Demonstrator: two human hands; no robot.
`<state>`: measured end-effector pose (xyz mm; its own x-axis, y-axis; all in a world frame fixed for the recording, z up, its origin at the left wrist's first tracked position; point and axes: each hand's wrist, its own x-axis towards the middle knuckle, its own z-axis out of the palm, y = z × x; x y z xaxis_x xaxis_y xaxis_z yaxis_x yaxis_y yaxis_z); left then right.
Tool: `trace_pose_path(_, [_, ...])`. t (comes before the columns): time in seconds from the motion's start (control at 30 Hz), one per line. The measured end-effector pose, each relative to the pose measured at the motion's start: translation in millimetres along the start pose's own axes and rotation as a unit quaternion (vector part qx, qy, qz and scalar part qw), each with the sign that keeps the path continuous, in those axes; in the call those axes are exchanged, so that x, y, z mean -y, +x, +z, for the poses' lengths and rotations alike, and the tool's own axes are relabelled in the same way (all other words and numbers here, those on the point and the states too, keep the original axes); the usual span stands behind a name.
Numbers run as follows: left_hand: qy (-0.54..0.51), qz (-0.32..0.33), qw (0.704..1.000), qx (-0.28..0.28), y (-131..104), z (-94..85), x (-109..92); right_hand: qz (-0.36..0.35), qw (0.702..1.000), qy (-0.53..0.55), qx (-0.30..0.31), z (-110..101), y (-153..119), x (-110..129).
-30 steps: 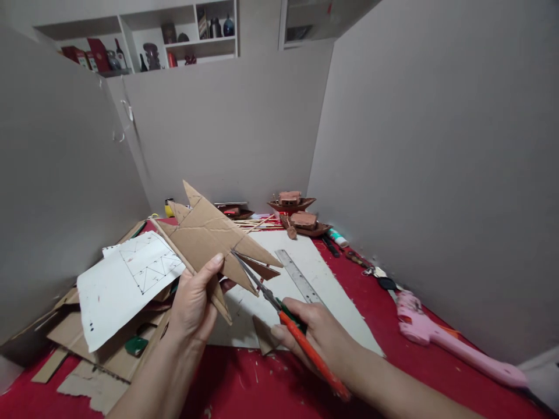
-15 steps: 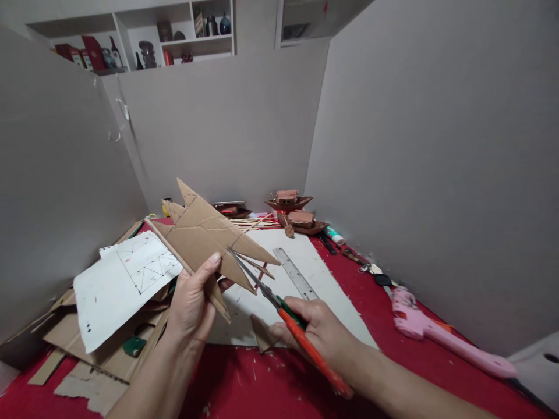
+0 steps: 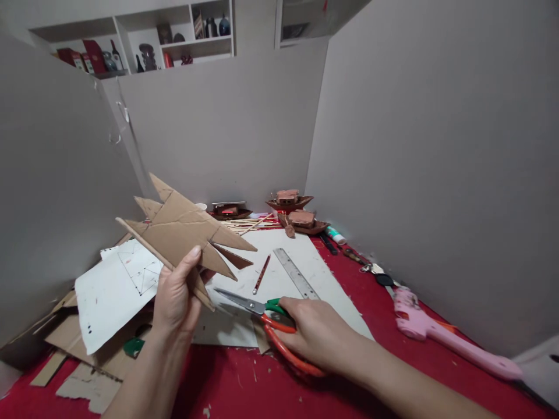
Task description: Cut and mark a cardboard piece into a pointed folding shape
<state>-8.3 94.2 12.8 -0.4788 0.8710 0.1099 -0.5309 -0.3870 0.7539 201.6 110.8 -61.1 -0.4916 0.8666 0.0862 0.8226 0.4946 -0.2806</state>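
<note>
My left hand [image 3: 179, 294] pinches a brown cardboard piece [image 3: 179, 227] between thumb and fingers, holding it up and tilted. The piece has several pointed tips and pencil lines, with a split between the tips at its right end. My right hand [image 3: 314, 331] grips scissors [image 3: 288, 349] with orange and green handles by the loops. Their blades look nearly closed and lie just below the cardboard, apart from it. Beneath them is a white board [image 3: 301, 244] with a red pencil [image 3: 262, 273] and a metal ruler [image 3: 296, 273] on it. A small cardboard scrap [image 3: 261, 337] lies partly under the scissors.
Paper with drawn lines [image 3: 109, 297] lies over cardboard sheets [image 3: 72, 337] at left. Brown model boats [image 3: 301, 220] and thin wooden sticks [image 3: 244, 224] are at the back. A pink glue gun [image 3: 454, 343] rests at right on the red tabletop [image 3: 236, 384].
The scissors have come out of the cardboard and moved down and left, turning flatter. My left hand has shifted the cardboard left, and the red pencil now shows fully.
</note>
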Motion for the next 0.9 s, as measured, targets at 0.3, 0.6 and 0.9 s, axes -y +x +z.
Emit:
trace_pose_path(0.3, [0.050, -0.092, 0.994, 0.031, -13, 3.5, 21, -0.089, 0.969, 0.180, -0.146, -4, 0, 1])
trace_pose_path(0.6, [0.073, -0.203, 0.974, 0.071, -25, 8.3, 45, -0.127, 0.923, 0.296, -0.208, -4, -4, 4])
trace_pose_path(0.9, [-0.007, -0.177, 0.982, -0.068, 3, 8.1, 22, -0.153, 0.915, 0.320, -0.192, 0, -8, 10])
